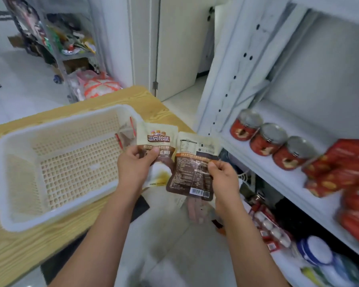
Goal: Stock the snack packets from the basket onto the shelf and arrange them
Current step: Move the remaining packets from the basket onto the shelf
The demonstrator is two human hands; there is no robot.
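Observation:
My left hand [133, 164] grips a cream and brown snack packet [157, 139] face up, over the right rim of the white plastic basket [56, 212]. A clear red-edged wrapper [125, 135] shows behind that packet by the same hand. My right hand [222, 177] pinches a second packet [192, 170] by its right edge, back side with barcode showing. Both packets hang side by side between the basket and the white shelf [263, 160]. The basket's mesh floor shows no packets.
The basket stands on a wooden table [23, 253]. The shelf board carries three red jars [267, 139] in a row and stacked red packets [344, 168]. Below it lie more goods, among them an egg pack [272, 228]. A cluttered rack [71, 42] stands far left.

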